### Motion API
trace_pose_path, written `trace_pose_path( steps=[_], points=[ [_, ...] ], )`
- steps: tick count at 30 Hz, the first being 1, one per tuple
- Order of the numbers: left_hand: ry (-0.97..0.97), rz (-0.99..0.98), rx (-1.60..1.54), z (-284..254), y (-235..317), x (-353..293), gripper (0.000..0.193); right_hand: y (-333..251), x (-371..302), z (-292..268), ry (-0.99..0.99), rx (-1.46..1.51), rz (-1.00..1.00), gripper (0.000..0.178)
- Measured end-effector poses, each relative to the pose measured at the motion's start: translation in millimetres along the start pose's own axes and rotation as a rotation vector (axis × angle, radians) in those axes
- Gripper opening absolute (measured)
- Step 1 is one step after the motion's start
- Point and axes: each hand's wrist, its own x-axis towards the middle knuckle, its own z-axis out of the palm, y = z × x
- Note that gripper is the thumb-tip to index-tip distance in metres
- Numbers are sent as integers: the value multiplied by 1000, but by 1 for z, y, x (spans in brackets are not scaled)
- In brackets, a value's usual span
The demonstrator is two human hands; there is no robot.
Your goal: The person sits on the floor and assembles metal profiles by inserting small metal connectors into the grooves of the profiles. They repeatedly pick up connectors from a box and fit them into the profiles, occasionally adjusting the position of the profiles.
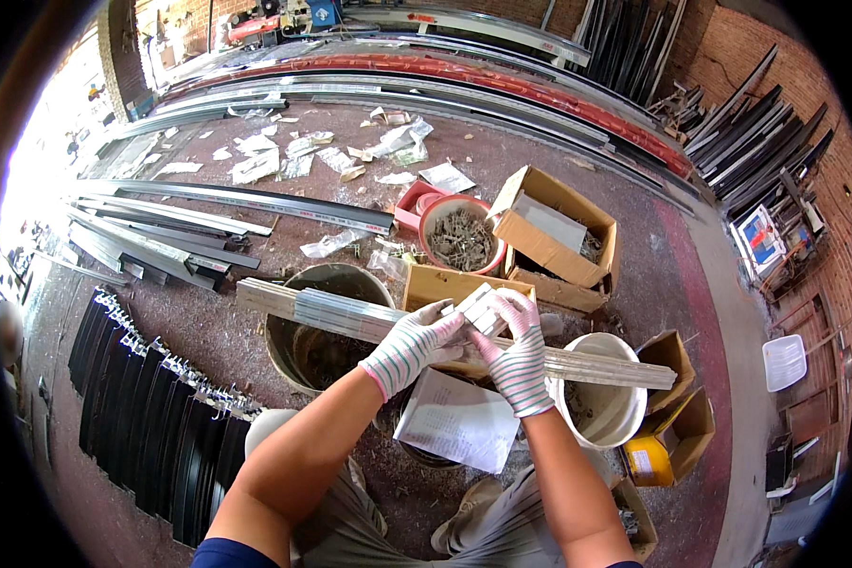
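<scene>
Both my hands wear white gloves with thin coloured stripes and meet over a narrow plank [606, 367] laid across two buckets. My right hand [519, 355] is closed around a few short silver-white metal pieces [476, 305], its fingers over their top. From the other side my left hand [409, 348] pinches at the near end of these pieces; its fingertips are partly hidden. Left of my hands, a bundle of silver metal strips [346, 313] lies along the plank. Below my hands is a printed white sheet [459, 421].
A dark bucket [279, 331] and a white bucket [642, 417] hold up the plank. Beyond stand a tub of small metal parts [459, 239] and open cardboard boxes [511, 232]. Black profiles [151, 407] lie in a row at left. Long bars and scraps cover the far floor.
</scene>
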Motion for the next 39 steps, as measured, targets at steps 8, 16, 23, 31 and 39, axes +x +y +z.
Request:
trace_pose_path(
  steps=[8,16,23,31,39],
  points=[
    [136,79,112,0,-6,5,46,-2,-5,12,78,44,20,60],
    [191,-20,233,-10,-21,15,52,-5,-14,23,-39,-102,49,90],
    [211,-61,237,-8,-9,1,64,-9,-4,24,-238,-46,183,102],
    [249,-101,350,-16,-3,2,66,-13,-8,43,-148,-205,103,92],
    [397,176,323,-36,48,-2,81,19,1,47,-59,-192,569,71]
  ],
)
